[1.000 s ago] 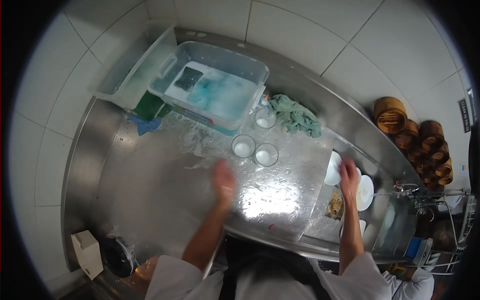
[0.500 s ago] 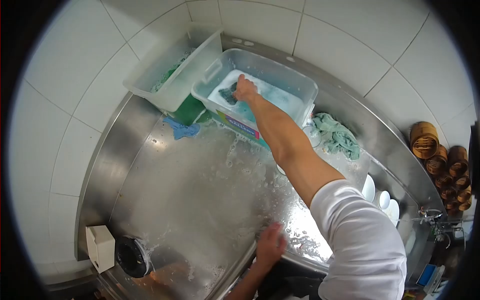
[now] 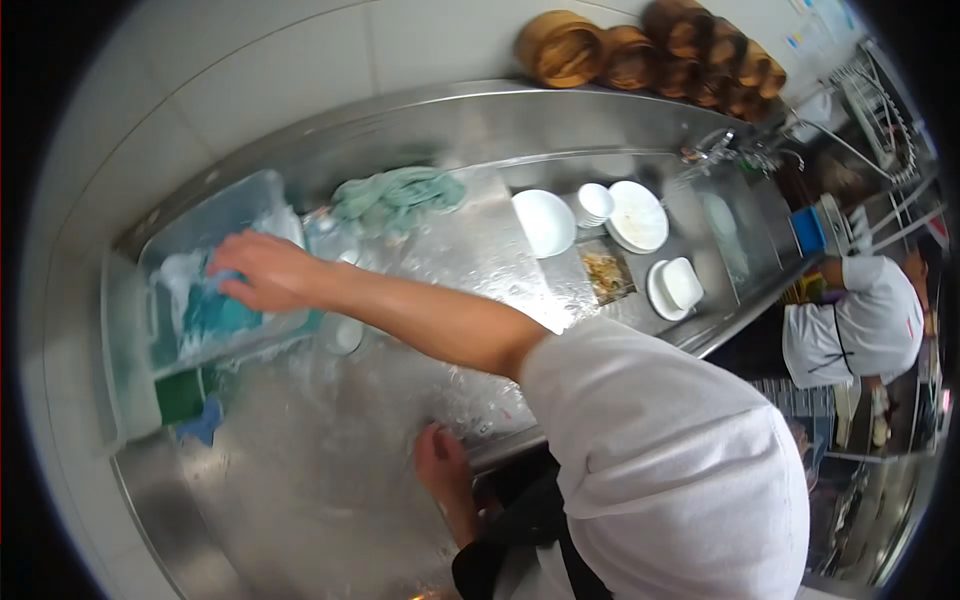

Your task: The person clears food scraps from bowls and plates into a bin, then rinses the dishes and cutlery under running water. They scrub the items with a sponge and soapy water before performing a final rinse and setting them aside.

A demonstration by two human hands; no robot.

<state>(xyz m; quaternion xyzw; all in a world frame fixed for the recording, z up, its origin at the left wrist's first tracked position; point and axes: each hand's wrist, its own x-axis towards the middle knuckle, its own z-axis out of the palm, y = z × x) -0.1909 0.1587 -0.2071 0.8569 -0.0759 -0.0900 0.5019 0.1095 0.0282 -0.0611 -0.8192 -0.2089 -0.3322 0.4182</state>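
My right hand [image 3: 262, 272] reaches over a clear plastic tub [image 3: 268, 190] of blue-green soapy water. Its fingers are loosely bent and apart, with no object visible between them. White suds [image 3: 180, 275] float on the water near the fingertips. My left hand [image 3: 443, 465] is low by the front edge of the wet steel counter [image 3: 310, 470], fingers slightly curled and apart, nothing seen in it. A drinking glass [image 3: 343, 335] sits beside the tub, under my right forearm. Behind that forearm lies a crumpled green cloth [image 3: 400, 195].
White bowls [image 3: 545, 223] and plates [image 3: 638, 215] stand in the sink area to the right, around a drain with food scraps [image 3: 605, 275]. A blue cloth [image 3: 203, 422] lies by the second tub [image 3: 120, 350]. Bamboo steamers [image 3: 560, 50] line the back ledge. A co-worker [image 3: 860, 320] stands far right.
The view has swung right, bringing the sink, dishes and co-worker into sight. My right hand has risen from the suds, its fingers more spread. My left hand stays near the counter's edge.
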